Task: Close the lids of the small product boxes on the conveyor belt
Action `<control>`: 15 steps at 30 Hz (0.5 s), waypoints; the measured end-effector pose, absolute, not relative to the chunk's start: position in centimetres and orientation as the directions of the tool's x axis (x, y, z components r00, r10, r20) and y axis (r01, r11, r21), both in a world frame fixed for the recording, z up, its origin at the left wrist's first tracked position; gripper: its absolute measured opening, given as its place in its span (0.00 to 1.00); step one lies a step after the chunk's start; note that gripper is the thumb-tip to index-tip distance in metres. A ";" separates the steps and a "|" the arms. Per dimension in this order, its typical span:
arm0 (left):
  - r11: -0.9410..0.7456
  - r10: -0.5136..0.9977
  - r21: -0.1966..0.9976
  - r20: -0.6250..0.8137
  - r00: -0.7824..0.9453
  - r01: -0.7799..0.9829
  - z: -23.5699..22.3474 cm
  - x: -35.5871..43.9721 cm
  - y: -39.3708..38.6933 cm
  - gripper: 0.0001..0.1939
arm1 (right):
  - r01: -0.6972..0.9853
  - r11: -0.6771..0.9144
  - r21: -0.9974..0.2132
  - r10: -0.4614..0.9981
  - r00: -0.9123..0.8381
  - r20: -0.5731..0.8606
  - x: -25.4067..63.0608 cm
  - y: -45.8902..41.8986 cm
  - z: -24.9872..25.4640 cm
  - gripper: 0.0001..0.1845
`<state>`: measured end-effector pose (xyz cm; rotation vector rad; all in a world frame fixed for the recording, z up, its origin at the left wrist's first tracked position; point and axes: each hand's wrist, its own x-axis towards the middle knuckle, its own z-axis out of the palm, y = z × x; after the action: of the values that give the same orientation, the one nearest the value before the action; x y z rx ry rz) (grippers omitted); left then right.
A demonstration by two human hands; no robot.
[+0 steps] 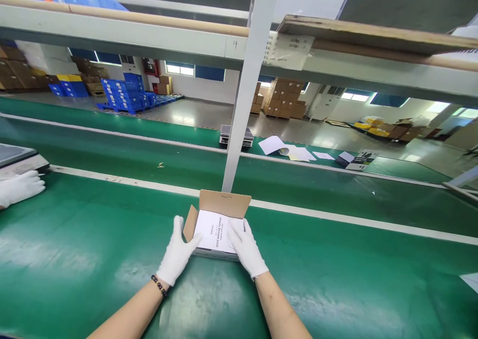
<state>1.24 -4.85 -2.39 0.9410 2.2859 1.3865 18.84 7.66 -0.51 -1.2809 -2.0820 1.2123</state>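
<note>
A small cardboard box stands on the green bench in front of me, its lid flap raised at the back. A white printed leaflet lies on top of its contents. My left hand, in a white glove, grips the box's left side with the thumb resting on the leaflet's edge. My right hand, gloved too, lies with fingers stretched over the leaflet's right side, pressing it down.
A white post rises just behind the box. Another person's gloved hand rests at the far left by a grey device. Papers, a scale and booklets lie on the far bench.
</note>
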 end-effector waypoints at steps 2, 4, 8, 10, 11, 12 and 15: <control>0.290 0.737 0.919 -0.038 -0.675 0.265 -3.4 1.2 -4.2 0.43 | 0.481 0.222 -0.848 0.864 -0.500 -0.057 18.9 7.7 -0.6 0.26; 0.198 0.760 0.920 0.073 -0.646 0.337 -3.4 1.3 -3.6 0.36 | 0.436 0.256 -0.862 0.864 -0.504 0.002 19.0 7.8 -0.9 0.26; -0.154 0.891 0.626 0.423 -0.167 0.765 -0.1 1.3 -2.6 0.24 | 0.431 0.232 -0.872 0.887 -0.461 0.008 19.1 8.3 -2.1 0.27; -0.354 0.903 0.412 0.383 0.193 0.840 2.1 1.7 -2.0 0.22 | 0.421 0.239 -0.875 0.892 -0.452 0.026 19.1 8.4 -3.0 0.28; -0.408 0.895 0.338 0.332 0.299 0.848 3.0 2.0 -1.7 0.22 | 0.408 0.249 -0.878 0.891 -0.451 0.044 19.1 8.4 -3.4 0.28; -0.434 0.890 0.290 0.287 0.355 0.853 3.8 2.3 -1.4 0.23 | 0.393 0.256 -0.883 0.892 -0.447 0.060 19.1 8.3 -3.9 0.29; -0.427 0.898 0.257 0.233 0.373 0.867 4.4 3.2 -0.8 0.25 | 0.349 0.213 -0.912 0.916 -0.395 0.063 19.1 8.5 -4.8 0.39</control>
<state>3.18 -0.79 4.44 2.5265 1.6288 0.5199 19.14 8.52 -4.76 -1.1715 -1.8632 1.1583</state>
